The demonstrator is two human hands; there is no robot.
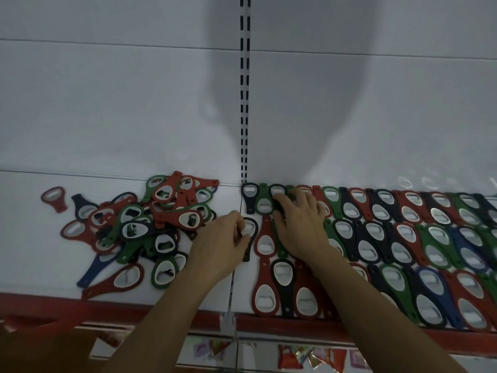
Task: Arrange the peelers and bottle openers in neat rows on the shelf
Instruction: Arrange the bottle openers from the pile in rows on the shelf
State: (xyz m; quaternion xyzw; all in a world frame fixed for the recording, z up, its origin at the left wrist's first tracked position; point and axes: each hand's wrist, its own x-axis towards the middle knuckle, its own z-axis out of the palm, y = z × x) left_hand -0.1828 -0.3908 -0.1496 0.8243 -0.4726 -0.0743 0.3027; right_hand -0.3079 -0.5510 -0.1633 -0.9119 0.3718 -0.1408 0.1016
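Backdrop: a white back panel (107,103) with a slotted upright (245,103) running down its middle, crossed by a broad shadow.
Surface: a white shelf (40,265) with a red front edge (134,310).
Loose stock: a tangled heap of bottle openers (150,224) in red, green and dark colours on the left half of the shelf, with a lone red opener (53,197) lying apart at its far left.
Arranged stock: rows of bottle openers (403,238) on the right half, laid side by side and overlapping, heads and handles alternating, from the back panel to the front edge.
Left hand (223,243): pinches a black opener (250,229) between thumb and fingertips at the left end of the middle row, just beside a red one.
Right hand (298,224): rests palm down on the rows near their left end, fingers bent over the openers; whether it grasps one or only presses cannot be told.
Below the shelf: blurred colourful packets (309,356).
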